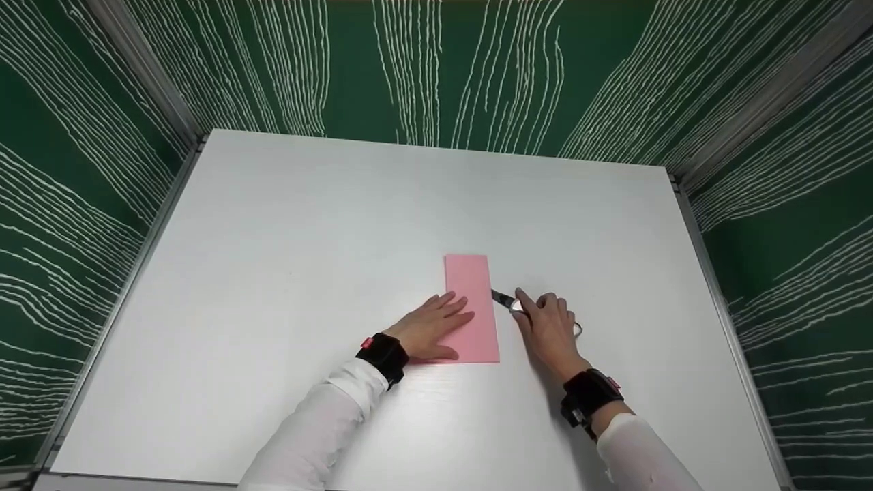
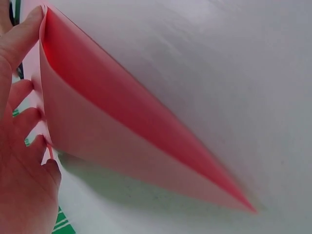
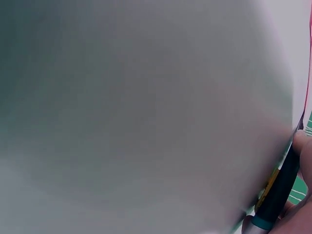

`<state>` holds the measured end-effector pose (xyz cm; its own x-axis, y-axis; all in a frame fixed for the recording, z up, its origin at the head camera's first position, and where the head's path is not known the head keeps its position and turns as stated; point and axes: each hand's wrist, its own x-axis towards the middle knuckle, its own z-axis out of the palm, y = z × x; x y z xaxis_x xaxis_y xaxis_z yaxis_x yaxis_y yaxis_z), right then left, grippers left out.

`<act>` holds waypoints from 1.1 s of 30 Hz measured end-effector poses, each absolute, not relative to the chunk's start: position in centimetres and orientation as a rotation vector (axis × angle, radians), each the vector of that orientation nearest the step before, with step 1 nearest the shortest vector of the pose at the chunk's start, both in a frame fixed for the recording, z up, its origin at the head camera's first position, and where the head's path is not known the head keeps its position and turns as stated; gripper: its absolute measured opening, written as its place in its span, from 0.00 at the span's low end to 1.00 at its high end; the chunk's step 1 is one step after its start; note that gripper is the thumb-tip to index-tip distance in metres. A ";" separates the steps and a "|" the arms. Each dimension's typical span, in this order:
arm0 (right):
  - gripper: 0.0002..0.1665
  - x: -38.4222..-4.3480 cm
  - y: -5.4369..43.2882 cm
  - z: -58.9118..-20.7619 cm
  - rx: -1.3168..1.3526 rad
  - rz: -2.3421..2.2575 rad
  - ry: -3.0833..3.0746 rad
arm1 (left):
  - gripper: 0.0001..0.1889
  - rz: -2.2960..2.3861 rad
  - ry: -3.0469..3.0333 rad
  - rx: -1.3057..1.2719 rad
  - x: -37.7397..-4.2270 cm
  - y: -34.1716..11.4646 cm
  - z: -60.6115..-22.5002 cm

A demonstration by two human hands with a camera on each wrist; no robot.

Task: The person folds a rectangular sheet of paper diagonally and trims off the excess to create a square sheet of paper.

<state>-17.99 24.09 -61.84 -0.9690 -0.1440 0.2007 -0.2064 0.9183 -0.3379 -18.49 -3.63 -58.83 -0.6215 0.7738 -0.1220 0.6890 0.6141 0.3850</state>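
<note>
A folded piece of pink paper [image 1: 470,276] lies lengthwise in front of the person. My left hand [image 1: 426,331] rests on its lower left part, fingers spread and straight. From the left wrist, the paper's layers [image 2: 92,124] show bowed apart on the side by the thumb, meeting at a pointed corner. My right hand [image 1: 550,334] grips a knife [image 1: 502,298] with a dark blade and a silver part by the fingers. The blade's tip is right at the paper's right edge. In the right wrist view, the knife's dark handle [image 3: 279,192] has a yellow piece and a teal band.
Paper and hands are on a white tabletop [image 1: 327,218]. Green walls [image 1: 354,68] with white wavy lines stand behind it and at both sides, with grey metal posts [image 1: 146,65] at the back corners. Both wrists wear black camera bands [image 1: 383,356].
</note>
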 end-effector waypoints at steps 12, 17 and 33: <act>0.26 -18.8 23.8 -61.9 0.243 0.553 -2.926 | 0.43 0.393 2.562 1.191 -18.8 -3.7 -59.0; 0.26 -19.3 23.7 -62.0 0.231 0.542 -2.925 | 0.43 0.350 2.573 1.196 -18.9 -3.6 -59.2; 0.26 -20.3 23.4 -61.9 0.211 0.525 -2.929 | 0.43 0.411 2.565 1.200 -19.1 -4.0 -59.6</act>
